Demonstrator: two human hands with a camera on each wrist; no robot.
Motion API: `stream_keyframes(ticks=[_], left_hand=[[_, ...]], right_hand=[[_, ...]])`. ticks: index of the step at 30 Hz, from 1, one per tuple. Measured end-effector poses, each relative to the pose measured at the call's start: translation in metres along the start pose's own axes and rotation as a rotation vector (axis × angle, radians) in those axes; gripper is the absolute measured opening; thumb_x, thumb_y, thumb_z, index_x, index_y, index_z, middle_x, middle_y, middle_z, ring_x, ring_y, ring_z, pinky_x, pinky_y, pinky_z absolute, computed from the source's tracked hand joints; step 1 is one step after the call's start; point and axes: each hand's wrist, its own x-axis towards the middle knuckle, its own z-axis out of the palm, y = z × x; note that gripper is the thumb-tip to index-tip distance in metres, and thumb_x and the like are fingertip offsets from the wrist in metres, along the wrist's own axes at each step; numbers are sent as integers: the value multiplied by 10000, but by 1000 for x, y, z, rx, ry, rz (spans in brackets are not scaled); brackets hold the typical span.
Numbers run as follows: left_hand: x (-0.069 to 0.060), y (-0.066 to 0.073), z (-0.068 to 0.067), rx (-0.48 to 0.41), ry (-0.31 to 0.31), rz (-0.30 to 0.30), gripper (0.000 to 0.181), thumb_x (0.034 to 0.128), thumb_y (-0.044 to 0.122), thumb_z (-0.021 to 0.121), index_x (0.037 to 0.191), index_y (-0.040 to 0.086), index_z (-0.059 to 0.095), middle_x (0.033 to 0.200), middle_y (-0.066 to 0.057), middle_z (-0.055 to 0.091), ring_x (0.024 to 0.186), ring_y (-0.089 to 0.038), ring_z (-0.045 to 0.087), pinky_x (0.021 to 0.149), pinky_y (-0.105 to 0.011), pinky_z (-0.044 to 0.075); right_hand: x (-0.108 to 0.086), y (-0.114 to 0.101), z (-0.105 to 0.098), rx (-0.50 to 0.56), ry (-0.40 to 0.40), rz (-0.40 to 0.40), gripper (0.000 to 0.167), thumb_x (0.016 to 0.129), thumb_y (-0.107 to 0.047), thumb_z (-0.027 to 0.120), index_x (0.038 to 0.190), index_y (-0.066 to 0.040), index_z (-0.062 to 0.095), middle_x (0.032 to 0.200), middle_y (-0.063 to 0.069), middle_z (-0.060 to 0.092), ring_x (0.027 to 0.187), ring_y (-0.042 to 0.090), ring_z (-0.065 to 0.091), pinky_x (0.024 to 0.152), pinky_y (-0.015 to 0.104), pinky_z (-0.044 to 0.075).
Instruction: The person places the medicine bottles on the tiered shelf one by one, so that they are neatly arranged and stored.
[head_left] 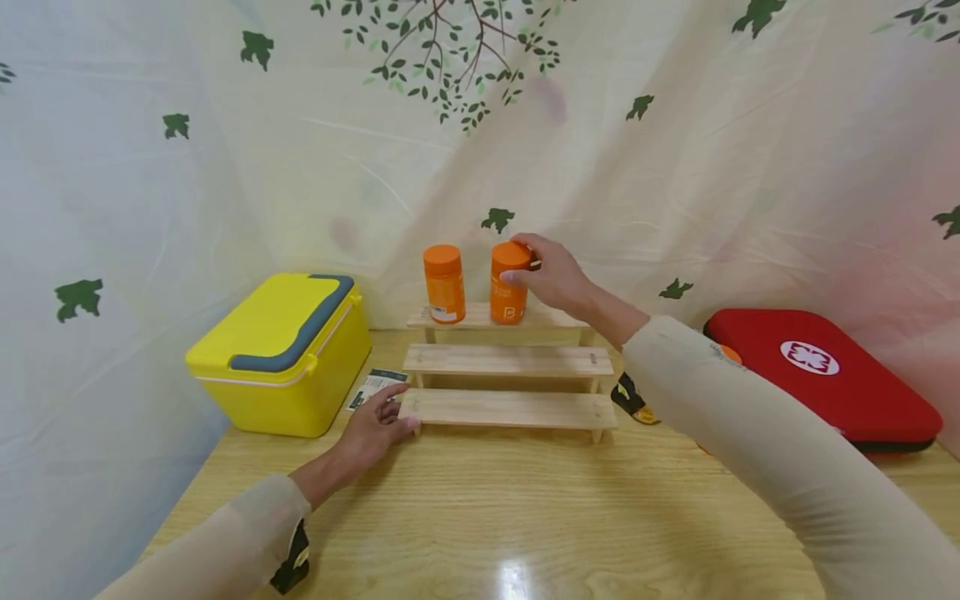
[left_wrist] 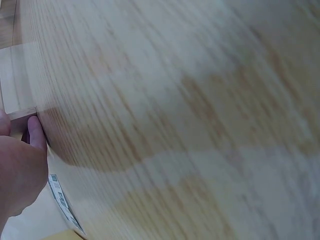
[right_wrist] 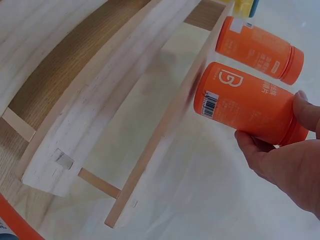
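Note:
A three-tier wooden rack [head_left: 502,360] stands on the table. On its top step, at the left, is an orange bottle [head_left: 446,287] with an orange lid. To the right of it stands a second orange bottle [head_left: 507,296], upright on or just over the same step. My right hand [head_left: 558,275] holds this second bottle near its lid between thumb and fingers; the right wrist view shows its label and barcode. Down at the lowest step, my left hand [head_left: 369,433] grips the rack's left end, and its thumb and fingers [left_wrist: 36,132] meet the board's corner in the left wrist view.
To the left sits a yellow box [head_left: 262,333] with a blue-grey handle. A printed card [head_left: 375,385] lies between it and the rack. At the right are a red case [head_left: 757,350] with a white emblem and a black-and-yellow item [head_left: 633,400], partly behind my right sleeve.

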Motion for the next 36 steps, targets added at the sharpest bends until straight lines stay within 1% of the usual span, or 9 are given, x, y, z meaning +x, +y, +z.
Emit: stream_keyframes(ticks=[6,11,21,30,36], left_hand=[[0,0,0,-14,-8,7,601,929,90,621,1470,126,364,1280,-167,590,1054,-223,595,960,-388,481],[0,2,0,-7,-7,6,599,931,86,618,1471,126,362,1263,-160,600,1029,-214,598,951,-381,488],[1,0,2,-13,-14,4,600,934,88,611,1474,124,354,1275,-165,594,1036,-211,605,945,-373,492],[0,2,1,-33,-10,-9,600,934,78,610,1474,127,356,1281,-170,590,1020,-205,612,932,-366,501],[0,2,1,-26,-3,-7,598,932,79,615,1472,126,363,1281,-169,588,1031,-212,603,939,-373,496]], right_hand=[[7,3,-2,14,3,26,499,925,-150,653,1379,-68,462,1278,130,544,1102,307,496,934,426,457],[7,6,-3,19,2,36,494,925,-172,655,1372,-71,471,1273,122,541,1109,307,488,939,432,452],[8,16,-6,27,-10,-2,541,916,-212,671,1392,-66,460,1293,131,538,1112,320,494,920,441,463],[8,12,-3,-1,-23,-4,539,921,-203,664,1400,-75,452,1288,132,548,1098,309,507,922,440,463],[10,10,-4,-27,-50,13,590,933,-203,649,1442,-58,388,1325,144,519,1161,320,481,970,456,440]])
